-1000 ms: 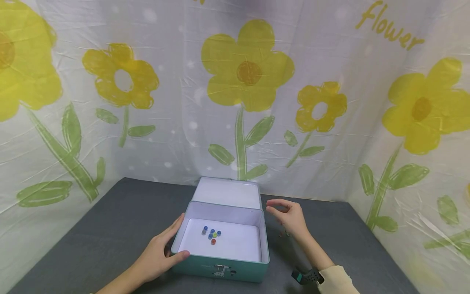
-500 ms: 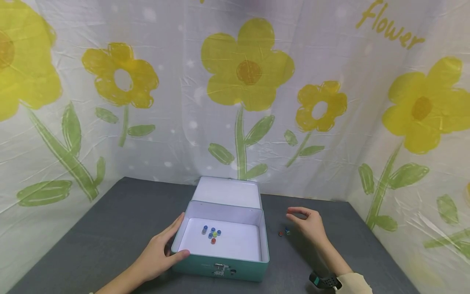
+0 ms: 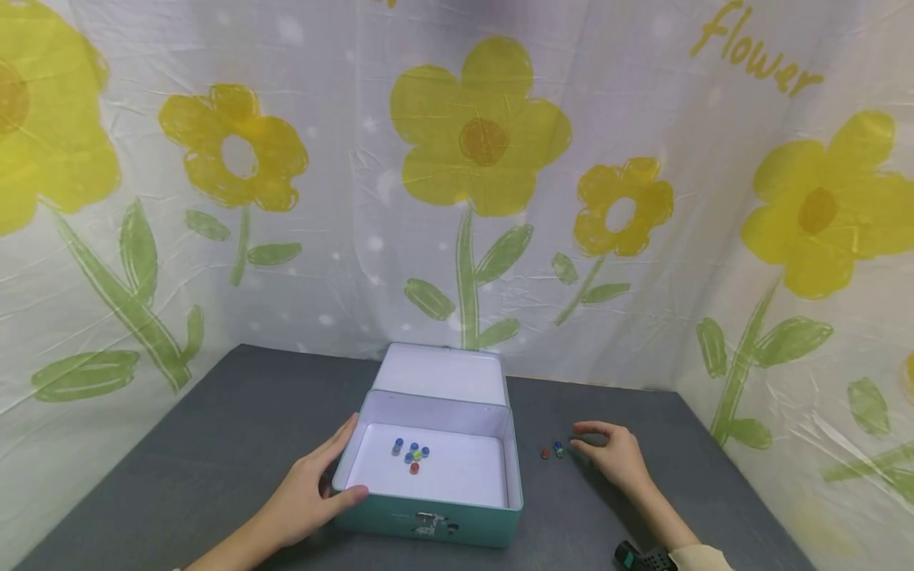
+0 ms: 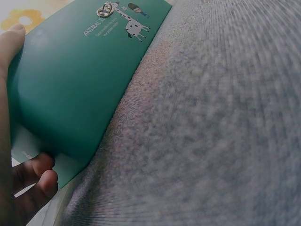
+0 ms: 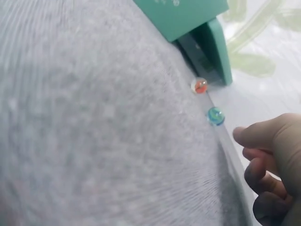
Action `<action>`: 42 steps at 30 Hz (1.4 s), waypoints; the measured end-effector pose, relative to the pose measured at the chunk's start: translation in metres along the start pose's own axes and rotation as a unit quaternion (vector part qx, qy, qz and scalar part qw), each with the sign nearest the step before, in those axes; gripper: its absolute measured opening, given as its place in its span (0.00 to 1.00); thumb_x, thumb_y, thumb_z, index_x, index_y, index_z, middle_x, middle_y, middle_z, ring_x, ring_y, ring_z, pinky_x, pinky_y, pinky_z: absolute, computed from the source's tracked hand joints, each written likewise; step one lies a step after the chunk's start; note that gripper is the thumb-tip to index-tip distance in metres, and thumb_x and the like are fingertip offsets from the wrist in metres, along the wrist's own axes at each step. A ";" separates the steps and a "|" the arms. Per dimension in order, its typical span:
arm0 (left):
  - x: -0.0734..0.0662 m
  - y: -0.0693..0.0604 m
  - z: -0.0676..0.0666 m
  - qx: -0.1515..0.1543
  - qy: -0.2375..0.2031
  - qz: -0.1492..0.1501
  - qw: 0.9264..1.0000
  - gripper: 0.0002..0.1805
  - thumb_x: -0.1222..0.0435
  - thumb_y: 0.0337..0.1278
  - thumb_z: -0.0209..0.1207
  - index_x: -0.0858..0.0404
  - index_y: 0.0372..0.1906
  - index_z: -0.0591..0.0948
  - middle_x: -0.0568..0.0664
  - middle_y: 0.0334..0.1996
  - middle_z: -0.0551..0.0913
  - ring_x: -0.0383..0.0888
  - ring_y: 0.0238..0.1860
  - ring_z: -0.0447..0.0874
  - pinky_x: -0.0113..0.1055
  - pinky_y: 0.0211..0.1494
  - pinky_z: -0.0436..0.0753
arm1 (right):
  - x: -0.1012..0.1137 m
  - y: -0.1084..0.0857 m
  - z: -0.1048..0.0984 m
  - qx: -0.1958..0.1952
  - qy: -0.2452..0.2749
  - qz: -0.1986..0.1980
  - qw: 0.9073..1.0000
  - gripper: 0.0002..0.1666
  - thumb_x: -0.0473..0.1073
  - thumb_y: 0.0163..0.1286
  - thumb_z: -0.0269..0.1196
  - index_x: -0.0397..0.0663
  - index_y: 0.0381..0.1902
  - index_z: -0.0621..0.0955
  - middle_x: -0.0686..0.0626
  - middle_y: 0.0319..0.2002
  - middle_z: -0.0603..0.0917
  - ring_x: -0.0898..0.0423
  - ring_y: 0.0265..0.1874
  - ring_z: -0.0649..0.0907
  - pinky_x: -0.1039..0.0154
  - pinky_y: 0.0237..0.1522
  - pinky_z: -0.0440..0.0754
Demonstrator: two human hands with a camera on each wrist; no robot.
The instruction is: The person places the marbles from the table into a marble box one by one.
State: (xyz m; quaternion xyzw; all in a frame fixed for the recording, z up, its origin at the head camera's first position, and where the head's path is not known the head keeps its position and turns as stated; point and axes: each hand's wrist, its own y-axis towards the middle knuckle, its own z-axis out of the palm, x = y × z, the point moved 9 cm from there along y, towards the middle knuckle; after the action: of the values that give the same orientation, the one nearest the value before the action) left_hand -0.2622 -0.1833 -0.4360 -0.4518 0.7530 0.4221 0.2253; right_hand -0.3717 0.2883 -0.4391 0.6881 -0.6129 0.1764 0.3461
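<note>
A green tin box [image 3: 428,519] with a white inside stands with its lid [image 3: 443,373] folded back. My left hand [image 3: 303,492] grips its left front corner, thumb over the rim and fingers along the side wall. Several glass marbles [image 3: 414,468], blue, yellow-green and red, lie on the box floor. To the right of the box, a red marble [image 3: 545,454] and a blue-green one [image 5: 216,116] lie on the cloth, perhaps with another tucked against the latter. My right hand [image 3: 616,457] hovers just right of these, fingers loosely bent, thumb and forefinger apart, holding nothing visible.
A dark grey cloth covers the table [image 3: 178,476]. Behind it and at both sides hangs a pale curtain [image 3: 336,238] printed with yellow flowers. A black watch [image 3: 643,557] sits on my right wrist.
My right hand has moved right and down, away from beside the lid to the right side of the loose marbles, which now show fully. My left hand and the box have stayed put.
</note>
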 end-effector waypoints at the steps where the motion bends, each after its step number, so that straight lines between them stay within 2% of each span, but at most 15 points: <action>1: 0.001 0.000 0.000 0.000 0.000 0.001 1.000 0.52 0.57 0.60 0.74 0.60 0.85 0.59 0.67 0.81 0.62 0.30 0.25 0.66 0.29 0.24 0.73 | -0.001 0.000 0.002 0.006 0.002 0.002 1.000 0.18 0.39 0.66 0.76 0.42 0.53 0.90 0.38 0.52 0.91 0.54 0.24 0.85 0.64 0.23 0.77; 3: 0.002 0.000 0.001 0.001 -0.004 -0.001 1.000 0.52 0.57 0.60 0.74 0.60 0.85 0.59 0.66 0.81 0.62 0.30 0.26 0.67 0.29 0.24 0.73 | -0.004 -0.001 0.005 0.018 0.007 0.005 1.000 0.18 0.38 0.66 0.76 0.42 0.53 0.90 0.38 0.52 0.90 0.56 0.17 0.82 0.64 0.21 0.77; 11: 0.004 0.001 0.001 0.005 -0.002 -0.011 1.000 0.52 0.57 0.61 0.73 0.60 0.85 0.59 0.67 0.81 0.62 0.31 0.28 0.69 0.29 0.25 0.73 | -0.004 -0.001 0.010 0.019 0.008 -0.001 1.000 0.14 0.37 0.65 0.76 0.44 0.49 0.91 0.41 0.48 0.92 0.55 0.17 0.82 0.63 0.21 0.79; 12: 0.005 0.001 0.001 0.005 -0.001 -0.015 1.000 0.52 0.57 0.61 0.73 0.60 0.85 0.59 0.67 0.81 0.62 0.31 0.28 0.68 0.29 0.25 0.73 | -0.004 0.000 0.011 0.016 0.005 -0.003 1.000 0.14 0.37 0.65 0.77 0.44 0.48 0.91 0.41 0.48 0.92 0.54 0.19 0.83 0.63 0.22 0.79; 15: 0.007 0.003 0.001 0.004 -0.001 -0.021 1.000 0.52 0.58 0.61 0.74 0.61 0.85 0.59 0.67 0.81 0.61 0.31 0.26 0.68 0.29 0.24 0.74 | -0.001 0.000 0.011 0.008 -0.014 -0.018 1.000 0.12 0.37 0.64 0.77 0.47 0.46 0.92 0.44 0.46 0.93 0.49 0.33 0.89 0.58 0.33 0.85; 19: 0.009 0.002 0.001 0.002 0.001 -0.017 1.000 0.52 0.58 0.60 0.74 0.62 0.85 0.59 0.67 0.81 0.62 0.31 0.25 0.66 0.29 0.24 0.73 | 0.002 -0.001 0.015 0.006 -0.023 -0.033 0.999 0.10 0.38 0.64 0.77 0.49 0.44 0.93 0.49 0.43 0.93 0.43 0.53 0.89 0.45 0.53 0.85; 22: 0.009 0.001 0.002 0.002 0.000 -0.013 1.000 0.52 0.59 0.60 0.74 0.62 0.85 0.59 0.68 0.80 0.62 0.30 0.24 0.66 0.29 0.24 0.73 | 0.004 -0.002 0.017 0.009 -0.013 -0.038 0.999 0.09 0.37 0.64 0.77 0.49 0.43 0.93 0.49 0.42 0.94 0.41 0.53 0.88 0.40 0.58 0.82; 29: 0.009 0.002 0.002 0.001 0.002 -0.018 1.000 0.52 0.57 0.60 0.74 0.61 0.85 0.60 0.66 0.81 0.62 0.31 0.27 0.68 0.29 0.24 0.73 | 0.011 -0.004 0.017 0.006 -0.010 -0.048 0.999 0.09 0.35 0.64 0.77 0.48 0.42 0.93 0.49 0.41 0.94 0.40 0.53 0.89 0.38 0.58 0.82; 30: 0.009 0.002 0.002 0.001 0.002 -0.017 1.000 0.52 0.57 0.60 0.74 0.61 0.85 0.60 0.66 0.81 0.62 0.31 0.27 0.68 0.29 0.24 0.73 | 0.011 -0.004 0.018 0.006 -0.012 -0.046 0.999 0.09 0.34 0.64 0.76 0.49 0.42 0.93 0.49 0.41 0.94 0.41 0.53 0.89 0.40 0.57 0.83; 34: 0.007 0.001 0.003 0.001 -0.001 -0.013 1.000 0.52 0.58 0.60 0.74 0.61 0.85 0.60 0.66 0.81 0.62 0.31 0.26 0.67 0.29 0.24 0.73 | 0.011 -0.005 0.019 0.018 -0.011 -0.037 0.999 0.10 0.34 0.65 0.74 0.49 0.43 0.93 0.47 0.44 0.93 0.45 0.46 0.91 0.54 0.44 0.87; 37: 0.006 0.001 0.002 0.001 -0.006 -0.013 1.000 0.52 0.58 0.60 0.74 0.61 0.85 0.59 0.66 0.81 0.62 0.31 0.26 0.67 0.29 0.24 0.73 | 0.010 -0.006 0.020 0.034 0.006 -0.032 0.999 0.10 0.36 0.65 0.75 0.49 0.44 0.92 0.46 0.46 0.93 0.44 0.47 0.91 0.59 0.39 0.87; 40: 0.004 0.001 0.002 0.001 -0.005 -0.010 1.000 0.52 0.57 0.60 0.74 0.62 0.85 0.59 0.66 0.81 0.62 0.31 0.26 0.67 0.29 0.24 0.73 | 0.012 -0.006 0.021 0.040 0.013 -0.042 0.998 0.10 0.38 0.64 0.77 0.48 0.44 0.92 0.47 0.45 0.93 0.41 0.53 0.89 0.50 0.49 0.88; 42: 0.004 0.001 0.002 0.002 -0.003 -0.011 1.000 0.52 0.57 0.61 0.74 0.61 0.85 0.59 0.66 0.81 0.62 0.31 0.26 0.67 0.29 0.24 0.73 | 0.013 -0.006 0.020 0.037 0.008 -0.050 0.998 0.10 0.39 0.64 0.78 0.49 0.44 0.92 0.48 0.44 0.93 0.40 0.56 0.88 0.43 0.55 0.85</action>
State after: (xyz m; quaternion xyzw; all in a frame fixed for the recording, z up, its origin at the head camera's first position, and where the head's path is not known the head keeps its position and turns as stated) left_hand -0.2649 -0.1837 -0.4393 -0.4583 0.7480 0.4196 0.2333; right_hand -0.3675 0.2647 -0.4459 0.7288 -0.5676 0.1869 0.3342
